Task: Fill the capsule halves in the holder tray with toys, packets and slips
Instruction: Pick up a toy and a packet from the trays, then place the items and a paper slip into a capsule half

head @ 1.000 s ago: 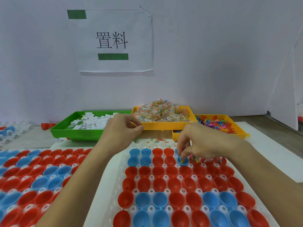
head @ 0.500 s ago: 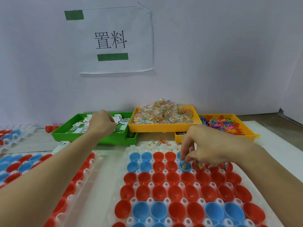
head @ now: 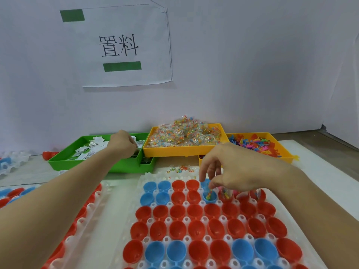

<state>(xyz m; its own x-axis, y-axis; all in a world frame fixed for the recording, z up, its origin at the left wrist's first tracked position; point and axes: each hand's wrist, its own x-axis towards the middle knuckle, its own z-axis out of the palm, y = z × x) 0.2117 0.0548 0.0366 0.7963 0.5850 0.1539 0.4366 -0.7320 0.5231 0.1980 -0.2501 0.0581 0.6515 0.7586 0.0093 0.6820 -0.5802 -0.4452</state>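
My right hand [head: 233, 169] pinches a packet [head: 208, 195] directly over the blue capsule half [head: 209, 198] (left hand's [head: 121, 143] grip unclear).

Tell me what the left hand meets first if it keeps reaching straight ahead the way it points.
Probably the paper slips in the green tray: the left hand is already over them, fingers curled down. Beyond lies the tray's far wall, then the backdrop; depth is unclear.
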